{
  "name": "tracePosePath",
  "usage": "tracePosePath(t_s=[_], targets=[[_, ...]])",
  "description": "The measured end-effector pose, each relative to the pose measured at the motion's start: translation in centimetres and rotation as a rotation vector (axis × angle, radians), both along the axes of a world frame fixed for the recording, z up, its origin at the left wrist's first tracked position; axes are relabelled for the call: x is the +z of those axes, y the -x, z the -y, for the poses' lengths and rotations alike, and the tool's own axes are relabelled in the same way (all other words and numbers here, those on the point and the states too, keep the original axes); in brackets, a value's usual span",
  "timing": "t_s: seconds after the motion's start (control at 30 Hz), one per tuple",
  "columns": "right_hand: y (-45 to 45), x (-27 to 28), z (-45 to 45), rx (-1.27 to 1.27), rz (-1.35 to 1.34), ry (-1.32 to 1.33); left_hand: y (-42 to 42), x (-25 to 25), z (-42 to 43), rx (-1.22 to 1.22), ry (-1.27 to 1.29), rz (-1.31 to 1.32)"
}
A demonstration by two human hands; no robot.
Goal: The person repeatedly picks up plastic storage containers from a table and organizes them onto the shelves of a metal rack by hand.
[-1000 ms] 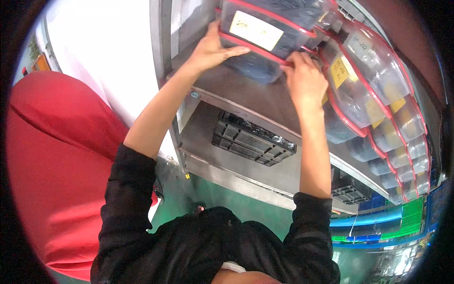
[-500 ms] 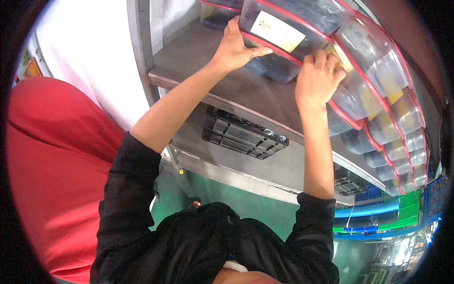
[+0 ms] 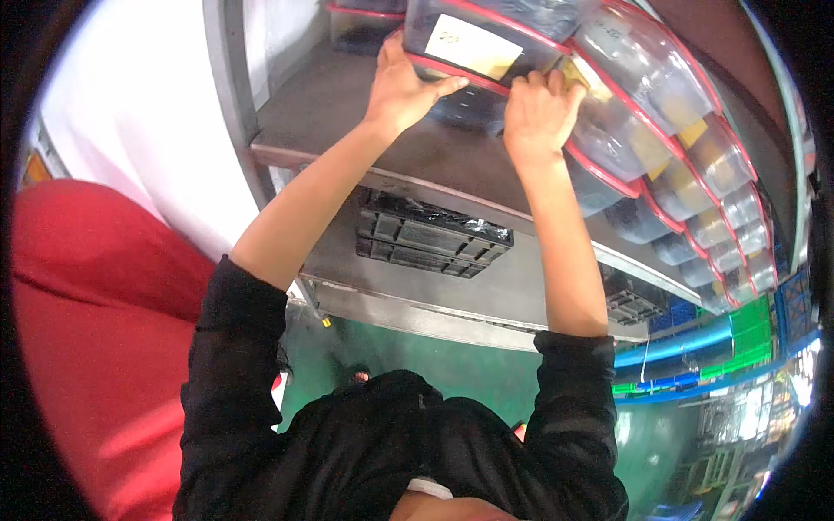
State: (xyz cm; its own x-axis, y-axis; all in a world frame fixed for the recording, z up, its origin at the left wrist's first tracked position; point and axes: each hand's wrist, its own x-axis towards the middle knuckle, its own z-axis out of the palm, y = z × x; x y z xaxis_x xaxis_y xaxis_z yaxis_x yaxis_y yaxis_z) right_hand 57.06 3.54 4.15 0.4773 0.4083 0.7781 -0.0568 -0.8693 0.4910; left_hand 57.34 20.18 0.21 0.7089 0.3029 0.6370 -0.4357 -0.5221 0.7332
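Observation:
Clear plastic boxes with red rims stand stacked on a grey metal shelf (image 3: pixel 321 126). My left hand (image 3: pixel 405 91) grips the left corner of a box with a white label (image 3: pixel 469 45), its thumb along the red rim. At the right end of that same box, my right hand (image 3: pixel 540 113) has its fingers curled over the rim. Beneath it sits a lower box (image 3: pixel 469 106) with dark contents, partly covered by my hands. What fills the labelled box looks dark and cannot be made out.
More red-rimmed boxes (image 3: pixel 621 139) run along the shelf to the right. Another box (image 3: pixel 365 30) stands at the back left. A black crate (image 3: pixel 434 239) lies on the lower shelf. Red cloth (image 3: pixel 104 321) fills the left side.
The view has shifted along the shelf, and the box at the back left has come into sight. My right hand's fingers have curled more over the rim. Both hands stay at the labelled box.

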Motion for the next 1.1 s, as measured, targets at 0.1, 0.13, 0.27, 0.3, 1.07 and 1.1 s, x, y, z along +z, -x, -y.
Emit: tracePosePath(t_s=[0.1, 0.13, 0.27, 0.3, 1.07, 1.1], targets=[[0.1, -0.3, 0.1, 0.031, 0.041, 0.005, -0.2, -0.1, -0.1, -0.016, -0.013, 0.014], [0.3, -0.3, 0.2, 0.025, 0.036, 0.003, -0.3, -0.1, -0.3, -0.024, -0.016, 0.009], [0.0, -0.5, 0.2, 0.035, 0.038, -0.007, -0.5, -0.1, -1.6, -0.138, -0.039, 0.023], [-0.1, -0.6, 0.3, 0.046, 0.044, -0.01, -0.4, -0.1, -2.0, -0.182, 0.004, -0.002], [7.2, -0.9, -3.9, 0.393, 0.068, -0.131, 0.5, -0.4, -3.7, -0.51, 0.591, -0.186], [7.9, -1.2, -4.7, 0.448, 0.064, -0.174, 0.5, -0.1, -3.5, -0.538, 0.644, -0.199]])
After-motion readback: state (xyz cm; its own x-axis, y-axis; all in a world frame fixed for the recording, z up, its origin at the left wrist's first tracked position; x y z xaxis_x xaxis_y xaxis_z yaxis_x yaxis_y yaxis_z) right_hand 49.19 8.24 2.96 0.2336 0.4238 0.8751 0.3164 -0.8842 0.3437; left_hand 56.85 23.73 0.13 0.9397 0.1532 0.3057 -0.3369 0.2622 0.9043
